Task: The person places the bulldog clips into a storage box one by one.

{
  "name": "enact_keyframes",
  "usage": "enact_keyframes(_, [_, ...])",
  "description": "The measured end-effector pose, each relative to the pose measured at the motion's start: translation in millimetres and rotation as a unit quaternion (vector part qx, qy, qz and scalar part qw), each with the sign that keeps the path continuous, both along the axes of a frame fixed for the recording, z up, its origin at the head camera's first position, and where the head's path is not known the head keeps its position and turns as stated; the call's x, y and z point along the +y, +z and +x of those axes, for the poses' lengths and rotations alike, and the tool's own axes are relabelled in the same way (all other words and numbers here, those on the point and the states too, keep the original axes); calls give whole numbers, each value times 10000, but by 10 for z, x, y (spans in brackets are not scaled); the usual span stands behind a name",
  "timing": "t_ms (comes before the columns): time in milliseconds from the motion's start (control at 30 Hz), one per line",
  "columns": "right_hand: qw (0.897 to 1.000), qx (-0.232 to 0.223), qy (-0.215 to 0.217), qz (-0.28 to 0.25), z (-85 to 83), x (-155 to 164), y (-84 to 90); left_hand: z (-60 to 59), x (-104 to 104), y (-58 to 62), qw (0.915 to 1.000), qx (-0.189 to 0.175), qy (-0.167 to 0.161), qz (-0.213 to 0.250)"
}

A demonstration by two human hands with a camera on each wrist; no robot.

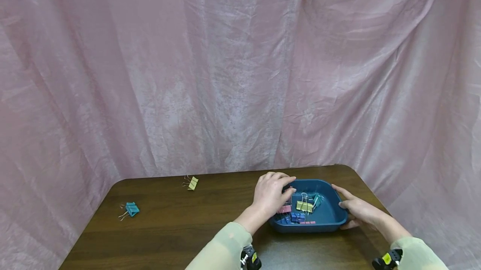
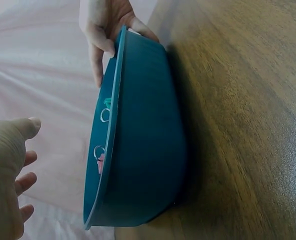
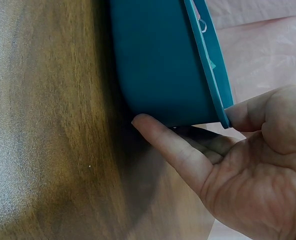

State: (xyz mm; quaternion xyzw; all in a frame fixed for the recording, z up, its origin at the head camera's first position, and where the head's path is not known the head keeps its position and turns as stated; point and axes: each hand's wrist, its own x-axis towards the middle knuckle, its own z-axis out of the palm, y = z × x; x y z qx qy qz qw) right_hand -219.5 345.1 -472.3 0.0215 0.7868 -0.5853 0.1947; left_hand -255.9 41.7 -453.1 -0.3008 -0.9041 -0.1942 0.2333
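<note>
A dark teal tray [image 1: 330, 216] sits on the brown table [image 1: 180, 228] at the near right, holding several binder clips, among them a yellow clip [image 1: 304, 206] and a pink clip [image 1: 284, 209]. My left hand [image 1: 271, 194] hovers over the tray's left side with loosely spread fingers and holds nothing. In the left wrist view the left hand [image 2: 8, 175] is apart from the tray [image 2: 148, 140]. My right hand [image 1: 357, 208] grips the tray's right rim. In the right wrist view its thumb lies against the tray wall [image 3: 158, 60] and a finger touches the rim of my right hand [image 3: 248, 170].
A teal binder clip [image 1: 131, 209] lies on the table at the left and a yellow binder clip [image 1: 193, 183] near the back edge. A pink curtain [image 1: 225, 73] hangs behind the table. The table's right edge is close to the tray.
</note>
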Motion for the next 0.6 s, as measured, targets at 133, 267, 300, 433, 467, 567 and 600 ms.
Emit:
enact_keyframes(133, [10000, -6, 17, -6, -1, 7, -5, 0, -1, 5, 10000, -32, -13, 52])
enact_keyframes(267, [10000, -3, 9, -7, 4, -1, -5, 5, -11, 16, 10000, -40, -22, 82])
enact_keyframes(300, [10000, -5, -6, -9, 5, -3, -7, 7, -15, 21, 10000, -25, -18, 83])
enact_keyframes(433, [10000, 1, -3, -12, 3, -6, -6, 17, -31, 51, 9999, -51, -33, 102])
enact_keyframes(467, [10000, 2, -9, -12, 2, -7, -5, 19, -36, 57, 9999, -67, -25, 91])
enact_keyframes(567, [10000, 0, -13, -2, -4, -5, -5, 27, -53, 78, 9999, -131, -44, 100])
enact_keyframes(600, [10000, 0, -10, 3, -7, -4, -6, 30, -60, 82, 9998, -143, -44, 98])
